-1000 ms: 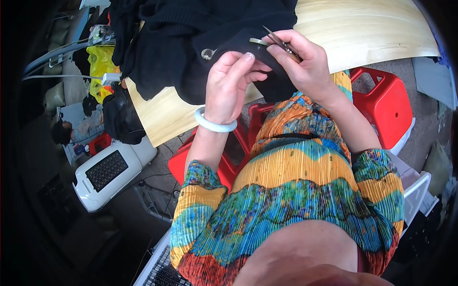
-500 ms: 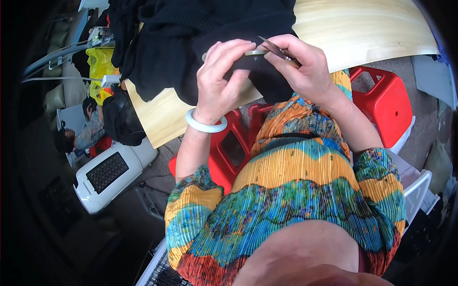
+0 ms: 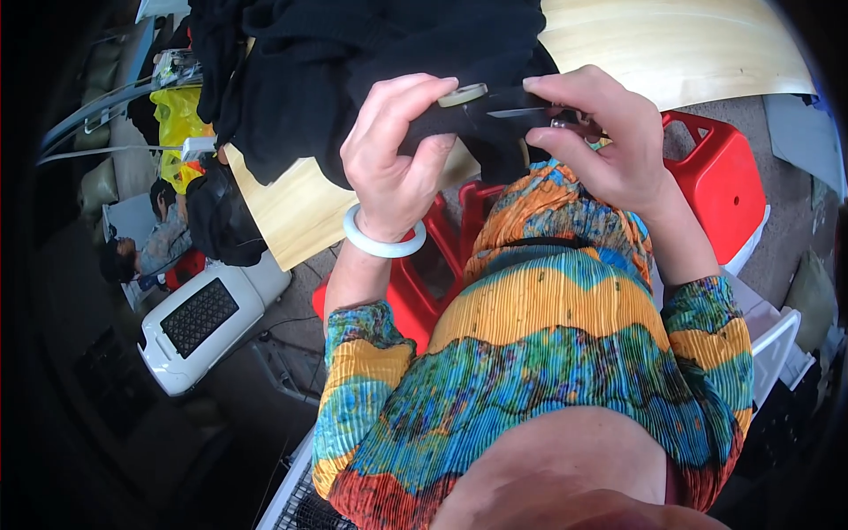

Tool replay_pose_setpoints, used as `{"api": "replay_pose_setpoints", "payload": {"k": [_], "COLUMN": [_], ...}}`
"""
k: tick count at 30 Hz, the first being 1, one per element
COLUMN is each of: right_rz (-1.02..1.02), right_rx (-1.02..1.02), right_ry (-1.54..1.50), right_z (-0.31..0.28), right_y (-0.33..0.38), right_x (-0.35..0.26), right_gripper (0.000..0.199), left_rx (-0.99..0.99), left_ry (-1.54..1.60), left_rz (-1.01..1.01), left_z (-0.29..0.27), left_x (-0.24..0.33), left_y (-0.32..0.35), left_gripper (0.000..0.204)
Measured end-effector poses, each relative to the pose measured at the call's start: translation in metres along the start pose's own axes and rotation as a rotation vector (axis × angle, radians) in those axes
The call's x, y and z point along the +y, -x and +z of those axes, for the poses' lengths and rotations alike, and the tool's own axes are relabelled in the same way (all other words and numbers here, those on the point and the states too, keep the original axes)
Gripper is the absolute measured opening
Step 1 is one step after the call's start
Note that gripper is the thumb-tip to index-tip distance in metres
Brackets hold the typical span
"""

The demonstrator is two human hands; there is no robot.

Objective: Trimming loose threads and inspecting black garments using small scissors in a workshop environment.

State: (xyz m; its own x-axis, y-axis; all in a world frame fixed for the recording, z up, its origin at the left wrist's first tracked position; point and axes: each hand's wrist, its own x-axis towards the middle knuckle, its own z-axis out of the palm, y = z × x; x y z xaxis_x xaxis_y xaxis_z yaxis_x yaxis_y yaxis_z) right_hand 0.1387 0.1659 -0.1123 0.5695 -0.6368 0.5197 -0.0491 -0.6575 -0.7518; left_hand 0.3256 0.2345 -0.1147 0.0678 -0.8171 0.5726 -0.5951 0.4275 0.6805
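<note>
The black, knitted-looking cloth [image 3: 380, 44] is spread over the pale, wood-grain table [image 3: 671, 53], and its near part hangs over the edge, toward the person's lap. In this way the worked portion comes close to the body, I suppose, while the table carries the heavier rest.

The left hand [image 3: 389, 163] is raised at this near part, with its thumb and forefinger apart from each other and black cloth between them. Whether the fingers really pinch the cloth, I cannot tell. The forefinger's tip touches a pale, flat, ring-shaped piece [image 3: 463, 95], which lies against the cloth between the two hands – perhaps the finger steadies it there.

The right hand [image 3: 618, 146] is closed around small metal scissors [image 3: 521, 112]; the handles are partly hidden in the palm. Its thumb and forefinger stand apart, and the blade points left, toward the other hand. Such a hold probably keeps the tool ready and leaves these two fingertips free – but this is only my judgement.

A smooth white bangle [image 3: 384, 243] sits on the left wrist. Beyond the right forearm stands a red plastic stool [image 3: 729, 190], beside the table.
</note>
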Motion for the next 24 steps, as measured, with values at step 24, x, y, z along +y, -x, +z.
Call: {"api": "replay_pose_setpoints", "payload": {"k": [24], "right_rz": [-0.115], "right_rx": [0.013], "right_ry": [0.129], "right_z": [0.006], "right_y": [0.003], "right_x": [0.011], "right_gripper": [0.026], "left_rx": [0.034], "left_ry": [0.003], "left_rz": [-0.014], "left_z": [0.006], "left_x": [-0.001], "left_y": [0.005], "left_gripper": [0.030]}}
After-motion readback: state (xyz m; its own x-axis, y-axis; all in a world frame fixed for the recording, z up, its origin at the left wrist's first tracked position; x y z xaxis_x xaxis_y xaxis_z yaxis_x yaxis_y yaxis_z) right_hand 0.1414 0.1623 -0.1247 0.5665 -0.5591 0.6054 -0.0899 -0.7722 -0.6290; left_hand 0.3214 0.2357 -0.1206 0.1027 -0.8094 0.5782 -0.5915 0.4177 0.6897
